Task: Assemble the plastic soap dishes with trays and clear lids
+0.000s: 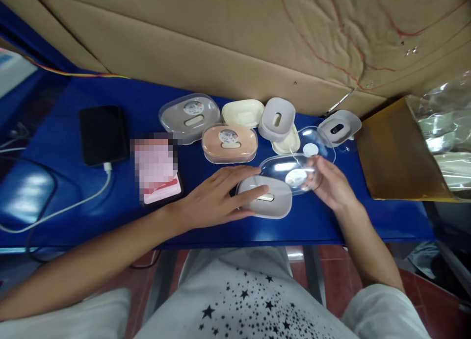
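Note:
In the middle of the blue table lies a grey oval soap dish (281, 204) with a slot in its top. My left hand (224, 194) grips it from the left, fingers over its top and near side. My right hand (329, 179) pinches the right end of a clear plastic lid (272, 168) bearing a round label. That lid is tilted just behind the grey dish and partly overlaps it from this angle. A second clear lid (318, 138) lies behind my right hand, next to another grey soap dish piece (340, 125).
Behind are a lidded grey soap dish (176, 114), a lidded peach one (213, 145), a cream tray (243, 114) and a grey dish (270, 128) overlapping a cream piece. A phone (160, 199) and cabled black device (101, 133) lie left. An open carton (397, 152) stands right.

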Demonstrator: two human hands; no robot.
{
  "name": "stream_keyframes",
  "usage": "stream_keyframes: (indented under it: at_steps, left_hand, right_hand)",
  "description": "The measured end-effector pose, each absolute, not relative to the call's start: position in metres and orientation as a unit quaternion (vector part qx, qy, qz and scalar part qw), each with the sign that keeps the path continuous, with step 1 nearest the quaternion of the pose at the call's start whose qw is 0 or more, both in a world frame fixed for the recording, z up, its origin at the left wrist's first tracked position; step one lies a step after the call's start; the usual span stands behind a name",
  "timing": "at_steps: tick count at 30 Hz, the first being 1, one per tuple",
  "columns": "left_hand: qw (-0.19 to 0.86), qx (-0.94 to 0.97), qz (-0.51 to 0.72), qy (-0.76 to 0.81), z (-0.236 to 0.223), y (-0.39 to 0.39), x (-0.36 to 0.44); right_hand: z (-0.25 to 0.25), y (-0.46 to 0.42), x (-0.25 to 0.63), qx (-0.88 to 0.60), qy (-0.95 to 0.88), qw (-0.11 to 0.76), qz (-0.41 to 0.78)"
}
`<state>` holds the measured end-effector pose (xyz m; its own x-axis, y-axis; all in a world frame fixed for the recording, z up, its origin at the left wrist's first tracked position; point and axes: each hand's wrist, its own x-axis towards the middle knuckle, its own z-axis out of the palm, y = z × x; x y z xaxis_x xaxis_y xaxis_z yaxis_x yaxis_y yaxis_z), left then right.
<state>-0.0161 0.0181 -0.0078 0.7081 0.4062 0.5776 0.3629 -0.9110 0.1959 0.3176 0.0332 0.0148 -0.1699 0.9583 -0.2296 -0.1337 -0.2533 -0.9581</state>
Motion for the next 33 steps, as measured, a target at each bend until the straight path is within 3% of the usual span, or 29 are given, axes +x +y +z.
stream_keyframes:
  at_steps: [5,10,16,27,30,33]
  left_hand:
    - [0.032,0.931,0.286,0.223,-0.011,0.019,-0.016]
    - [0.062,0.949,0.229,0.205,-0.006,0.019,-0.021]
    - [0.098,0.943,0.238,0.209,-0.013,0.022,-0.023]
    - [0.133,0.94,0.251,0.191,-0.016,0.031,-0.027]
    - [0.146,0.939,0.241,0.199,-0.018,0.033,-0.028]
    - [0.155,0.933,0.248,0.208,-0.017,0.033,-0.027]
  right_hand:
    - [0.006,0.017,0.297,-0.454,-0.527,0.359,0.622]
    - [0.015,0.009,0.31,-0.437,-0.737,0.349,0.379]
    - [0.019,0.005,0.313,-0.311,-0.905,0.155,0.247]
    - [0.015,-0.01,0.298,-0.283,-0.952,0.112,-0.041]
    - [0.011,-0.011,0.298,-0.291,-0.949,0.113,-0.04]
    - [0.004,-0.007,0.301,-0.315,-0.936,0.146,0.052]
